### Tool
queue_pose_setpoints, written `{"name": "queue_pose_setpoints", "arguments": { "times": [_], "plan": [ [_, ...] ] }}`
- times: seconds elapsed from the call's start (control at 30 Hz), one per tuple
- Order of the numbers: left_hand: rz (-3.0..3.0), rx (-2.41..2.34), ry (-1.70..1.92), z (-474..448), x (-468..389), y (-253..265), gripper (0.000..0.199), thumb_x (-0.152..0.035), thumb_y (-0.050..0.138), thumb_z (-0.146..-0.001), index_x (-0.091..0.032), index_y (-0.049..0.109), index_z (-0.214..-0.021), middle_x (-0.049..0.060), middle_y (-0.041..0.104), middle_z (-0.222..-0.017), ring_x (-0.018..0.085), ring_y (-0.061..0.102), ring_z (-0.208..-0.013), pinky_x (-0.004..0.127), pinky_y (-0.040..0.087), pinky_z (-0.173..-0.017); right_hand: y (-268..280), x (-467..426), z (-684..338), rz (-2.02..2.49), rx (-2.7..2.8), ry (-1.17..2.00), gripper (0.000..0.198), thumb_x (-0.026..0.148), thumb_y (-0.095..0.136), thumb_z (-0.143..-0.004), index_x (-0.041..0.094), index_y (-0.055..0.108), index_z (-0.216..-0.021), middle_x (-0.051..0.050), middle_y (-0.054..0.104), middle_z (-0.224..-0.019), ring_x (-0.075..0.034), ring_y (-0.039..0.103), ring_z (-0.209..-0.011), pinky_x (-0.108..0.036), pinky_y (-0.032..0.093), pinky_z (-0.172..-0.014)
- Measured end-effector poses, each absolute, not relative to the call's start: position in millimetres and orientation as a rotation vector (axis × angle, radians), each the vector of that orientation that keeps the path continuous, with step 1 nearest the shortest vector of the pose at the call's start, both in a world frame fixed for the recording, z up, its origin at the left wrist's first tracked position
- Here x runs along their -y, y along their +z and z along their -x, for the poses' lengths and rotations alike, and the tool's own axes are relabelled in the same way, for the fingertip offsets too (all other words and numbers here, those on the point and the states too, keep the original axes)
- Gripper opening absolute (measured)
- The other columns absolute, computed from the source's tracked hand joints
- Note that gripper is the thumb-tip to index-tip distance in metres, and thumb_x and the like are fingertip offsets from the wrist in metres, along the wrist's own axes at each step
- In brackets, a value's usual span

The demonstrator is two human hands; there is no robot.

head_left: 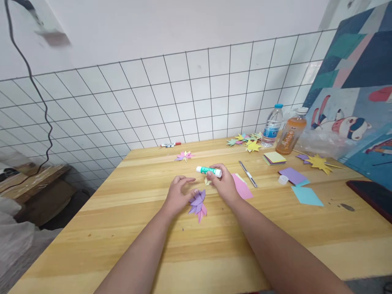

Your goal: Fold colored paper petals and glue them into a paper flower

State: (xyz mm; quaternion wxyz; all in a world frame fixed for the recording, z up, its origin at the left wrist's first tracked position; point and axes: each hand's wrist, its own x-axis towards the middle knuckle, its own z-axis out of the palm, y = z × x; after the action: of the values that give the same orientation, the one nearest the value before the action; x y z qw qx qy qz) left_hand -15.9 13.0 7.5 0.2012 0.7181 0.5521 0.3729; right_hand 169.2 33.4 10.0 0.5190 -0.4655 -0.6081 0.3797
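My right hand (pixel 224 183) is closed around a green-and-white glue stick (pixel 206 170), held nearly level above the table with one end pointing left. My left hand (pixel 179 195) rests on the table with thumb and index finger apart. Its thumb touches a folded purple-and-pink paper piece (pixel 197 202) with pointed tips. Just below the glue stick lies a small pale yellow folded paper (pixel 207 181). Pink paper (pixel 243 188) lies beside my right wrist, partly hidden by it.
A utility knife (pixel 248 174) lies right of my right hand. Farther right are purple paper (pixel 292 176), blue paper (pixel 307 196), a small round cap (pixel 283 179) and stacked paper squares (pixel 275 158). Two bottles (pixel 272 126), folded paper stars (pixel 252 146) and a marker (pixel 170 144) stand or lie near the wall.
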Motion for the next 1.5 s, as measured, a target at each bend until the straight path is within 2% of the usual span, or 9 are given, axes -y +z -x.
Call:
{"name": "queue_pose_setpoints", "arguments": {
  "times": [0.17, 0.33, 0.57, 0.73, 0.83, 0.97, 1.2, 1.37, 1.5],
  "plan": [
    [-1.667, -1.31, 1.24, 14, -10, 11, 0.04, -0.045, 0.063, -0.073, -0.023, 0.065, -0.107, 0.008, 0.06, -0.105, 0.023, 0.057, -0.094, 0.036, 0.047, -0.08, 8, -26, -151, 0.797, 1.329, 1.269, 0.035, 0.04, 0.059, -0.076, 0.025, 0.038, -0.1, -0.001, 0.059, -0.094, -0.016, 0.062, -0.084, -0.03, 0.055, -0.064],
    [-1.272, -1.15, 1.453, 12, -10, 4, 0.038, -0.044, 0.068, -0.07, -0.019, 0.067, -0.1, 0.008, 0.065, -0.109, 0.024, 0.058, -0.102, 0.036, 0.044, -0.088, 0, -15, -133, 0.747, 1.407, 1.309, 0.027, 0.035, 0.057, -0.078, 0.025, 0.04, -0.096, 0.003, 0.054, -0.084, -0.012, 0.057, -0.067, -0.027, 0.054, -0.061],
    [-1.123, -1.077, 1.523, 16, -6, 14, 0.032, -0.037, 0.073, -0.066, -0.018, 0.069, -0.092, 0.007, 0.071, -0.097, 0.023, 0.061, -0.097, 0.036, 0.045, -0.089, 9, -8, -138, 0.968, 1.839, 0.831, 0.029, 0.031, 0.053, -0.082, 0.024, 0.049, -0.111, -0.003, 0.062, -0.099, -0.017, 0.059, -0.083, -0.026, 0.046, -0.069],
    [-1.077, -1.054, 1.553, 15, -4, 15, 0.032, -0.035, 0.075, -0.064, -0.016, 0.07, -0.09, 0.008, 0.072, -0.095, 0.025, 0.063, -0.096, 0.037, 0.046, -0.088, 18, -6, -145, 1.085, 2.079, 0.702, 0.029, 0.036, 0.048, -0.087, 0.026, 0.053, -0.113, -0.003, 0.067, -0.092, -0.019, 0.061, -0.081, -0.026, 0.042, -0.068],
    [-1.022, -1.015, 1.562, 16, -6, 12, 0.03, -0.034, 0.075, -0.065, -0.016, 0.071, -0.088, 0.008, 0.073, -0.091, 0.023, 0.064, -0.092, 0.034, 0.046, -0.086, 16, -5, -143, 1.045, 2.067, 0.874, 0.022, 0.039, 0.044, -0.089, 0.022, 0.055, -0.097, -0.001, 0.066, -0.075, -0.016, 0.061, -0.069, -0.024, 0.042, -0.061],
    [-0.984, -0.941, 1.554, 20, -7, 11, 0.03, -0.033, 0.076, -0.065, -0.015, 0.071, -0.087, 0.008, 0.073, -0.086, 0.022, 0.064, -0.087, 0.03, 0.047, -0.079, 10, -2, -138, 0.874, 1.89, 1.348, 0.036, 0.053, 0.035, -0.089, 0.019, 0.049, -0.087, 0.003, 0.057, -0.056, -0.01, 0.053, -0.046, -0.021, 0.042, -0.049],
    [-0.926, -0.807, 1.504, 20, -4, 18, 0.029, -0.034, 0.076, -0.064, -0.014, 0.071, -0.085, 0.008, 0.072, -0.08, 0.016, 0.062, -0.069, 0.025, 0.047, -0.064, 5, -3, -135, 0.688, 1.576, 1.95, 0.055, 0.071, 0.028, -0.081, 0.019, 0.043, -0.087, 0.004, 0.054, -0.05, -0.009, 0.05, -0.037, -0.017, 0.035, -0.035],
    [-0.899, -0.842, 1.502, 19, -3, 18, 0.033, -0.034, 0.078, -0.061, -0.014, 0.07, -0.086, 0.008, 0.071, -0.081, 0.018, 0.062, -0.071, 0.026, 0.048, -0.063, 4, -4, -133, 0.668, 1.53, 1.978, 0.052, 0.07, 0.034, -0.08, 0.019, 0.043, -0.087, 0.005, 0.052, -0.05, -0.01, 0.051, -0.038, -0.017, 0.035, -0.034],
    [-0.922, -0.894, 1.553, 19, -6, 13, 0.034, -0.032, 0.08, -0.059, -0.014, 0.068, -0.085, 0.007, 0.069, -0.08, 0.019, 0.062, -0.08, 0.027, 0.048, -0.072, 1, -3, -132, 0.77, 1.671, 1.709, 0.045, 0.064, 0.039, -0.082, 0.019, 0.043, -0.085, 0.004, 0.054, -0.055, -0.009, 0.051, -0.042, -0.018, 0.039, -0.038]
  ]
}}
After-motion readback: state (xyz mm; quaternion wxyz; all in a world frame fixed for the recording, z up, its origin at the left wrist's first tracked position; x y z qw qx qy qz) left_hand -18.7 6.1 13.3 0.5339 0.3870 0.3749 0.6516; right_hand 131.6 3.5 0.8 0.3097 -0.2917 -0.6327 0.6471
